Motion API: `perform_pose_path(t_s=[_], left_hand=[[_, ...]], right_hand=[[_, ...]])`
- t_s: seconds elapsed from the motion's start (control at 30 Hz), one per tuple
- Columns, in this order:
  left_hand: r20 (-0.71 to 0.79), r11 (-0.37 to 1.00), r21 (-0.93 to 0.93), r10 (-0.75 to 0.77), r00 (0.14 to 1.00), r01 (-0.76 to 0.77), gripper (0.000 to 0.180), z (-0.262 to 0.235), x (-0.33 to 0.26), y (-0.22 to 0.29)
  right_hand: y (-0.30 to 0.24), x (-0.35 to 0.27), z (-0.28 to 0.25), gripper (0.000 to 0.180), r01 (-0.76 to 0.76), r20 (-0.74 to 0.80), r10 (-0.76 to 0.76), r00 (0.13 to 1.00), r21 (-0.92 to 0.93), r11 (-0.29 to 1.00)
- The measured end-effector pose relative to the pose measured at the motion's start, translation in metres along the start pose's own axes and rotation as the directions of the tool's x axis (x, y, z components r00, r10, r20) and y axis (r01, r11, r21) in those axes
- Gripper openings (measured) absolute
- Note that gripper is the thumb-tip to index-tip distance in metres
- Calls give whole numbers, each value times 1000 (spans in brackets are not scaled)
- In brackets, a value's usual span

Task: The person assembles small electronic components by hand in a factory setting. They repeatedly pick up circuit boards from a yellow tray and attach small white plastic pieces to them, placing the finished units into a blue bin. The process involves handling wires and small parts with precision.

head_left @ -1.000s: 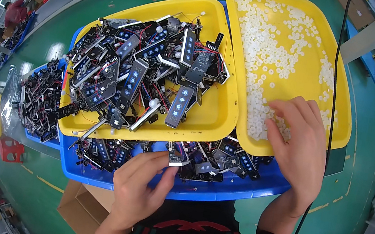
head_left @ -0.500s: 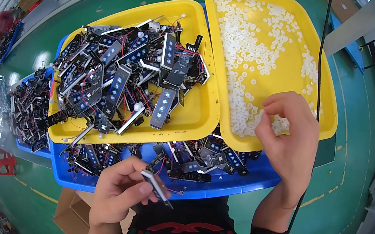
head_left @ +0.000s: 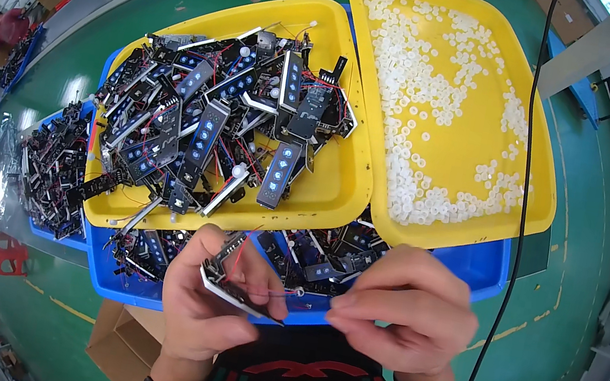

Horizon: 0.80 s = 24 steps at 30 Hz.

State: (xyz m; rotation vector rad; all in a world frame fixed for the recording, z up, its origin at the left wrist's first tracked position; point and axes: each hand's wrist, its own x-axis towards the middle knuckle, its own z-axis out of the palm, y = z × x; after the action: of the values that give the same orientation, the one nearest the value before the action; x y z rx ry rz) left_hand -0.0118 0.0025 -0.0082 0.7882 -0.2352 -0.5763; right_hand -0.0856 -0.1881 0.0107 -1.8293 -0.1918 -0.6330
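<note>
My left hand (head_left: pixel 209 308) grips a small circuit board assembly (head_left: pixel 235 297) with a white edge strip, tilted in front of my chest. Thin red and blue wires run from the board, one ending in a little whitish tip (head_left: pixel 298 292). Just right of that tip, my right hand (head_left: pixel 409 313) is closed in a pinch, its fingertips apart from the board; whatever is between them is hidden. Beyond my left hand, a yellow tray (head_left: pixel 356 199) is heaped with similar black boards. The yellow tray (head_left: pixel 546 198) on the right has many small white rings (head_left: pixel 427 86) scattered over its bottom.
A blue bin (head_left: pixel 489 274) with more boards lies under both trays, and another heap of boards (head_left: pixel 61 174) sits at the left. A black cable (head_left: pixel 528 147) hangs down the right side. An open cardboard box (head_left: pixel 122 345) and a red stool (head_left: pixel 7 254) stand below.
My right hand has come from above the ring tray down and left to beside the board. My left hand has turned the board, so its wires now show.
</note>
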Motion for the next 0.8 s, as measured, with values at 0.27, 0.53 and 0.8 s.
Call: perform_pose_path(t_s=[0.27,0.53,0.8], left_hand=[[8,958,261,121,993,-119,31,10,4,-4],[53,864,418,284,957,-280,34,11,6,-8],[91,821,476,310,946,-315,38,10,7,-6]], right_hand=[[7,-15,25,25,-236,-39,270,962,375,896],[4,-21,36,25,-324,-52,386,921,446,834],[8,-21,36,25,-278,-48,323,945,400,873]])
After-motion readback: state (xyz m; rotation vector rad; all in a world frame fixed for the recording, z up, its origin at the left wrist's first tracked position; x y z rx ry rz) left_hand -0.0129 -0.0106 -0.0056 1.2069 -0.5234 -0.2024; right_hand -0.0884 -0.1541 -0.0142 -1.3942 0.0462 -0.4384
